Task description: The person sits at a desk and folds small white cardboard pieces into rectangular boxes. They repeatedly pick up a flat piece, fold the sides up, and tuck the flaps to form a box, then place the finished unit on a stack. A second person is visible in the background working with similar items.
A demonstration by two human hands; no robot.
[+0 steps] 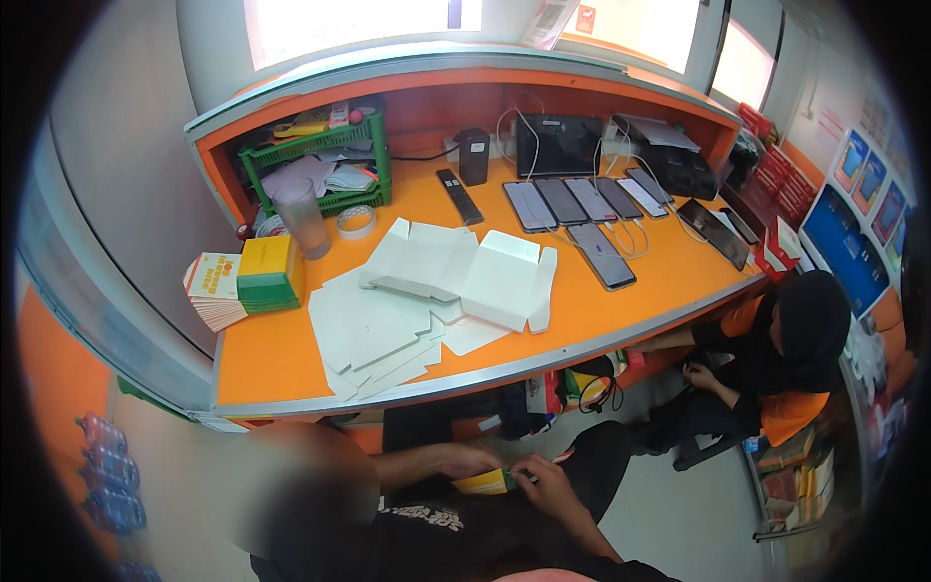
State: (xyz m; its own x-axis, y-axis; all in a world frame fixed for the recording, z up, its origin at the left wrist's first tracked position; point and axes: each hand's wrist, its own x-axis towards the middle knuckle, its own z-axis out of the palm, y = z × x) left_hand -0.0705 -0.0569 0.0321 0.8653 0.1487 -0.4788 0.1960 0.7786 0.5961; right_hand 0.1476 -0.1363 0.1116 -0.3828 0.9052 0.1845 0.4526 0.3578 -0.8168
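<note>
While our left hand grips the yellow-and-green packet at six o'clock, seemingly to steady it, our right hand pinches its green end; toward two o'clock, smartphones lie grouped, probably for charging.

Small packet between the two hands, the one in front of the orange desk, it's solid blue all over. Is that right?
Not quite: the colour is wrong. The head view shows the small packet is yellow and green, not blue. The rest stands: it is between the left hand and the right hand, in front of the orange desk.
</note>
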